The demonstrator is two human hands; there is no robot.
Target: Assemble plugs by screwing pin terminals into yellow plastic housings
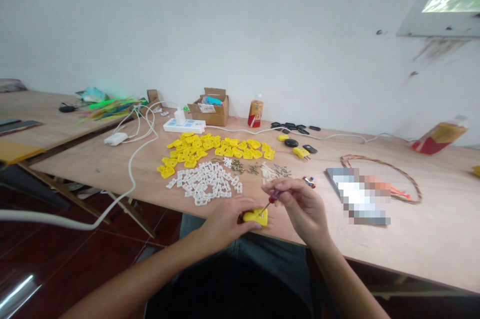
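Near the table's front edge, my left hand (233, 218) is closed around a yellow plug (256, 217), whose metal prongs point right. My right hand (302, 207) grips a small screwdriver (275, 196) with a purple and red handle. Its shaft slants down to the left, and the tip meets the plug's upper face. Just beyond my hands lie a pile of white plastic parts (210, 182), small brass pieces (237, 166) and a group of screws (283, 171). Farther back spreads a heap of yellow plug shells (195, 146).
A white power strip (184, 125), a cardboard box (215, 109) and a bottle (255, 111) stand along the wall. A white cable (132, 169) crosses the left side. To the right are a partly blurred flat object (341, 184), twisted wires (403, 171) and a tilted bottle (438, 136).
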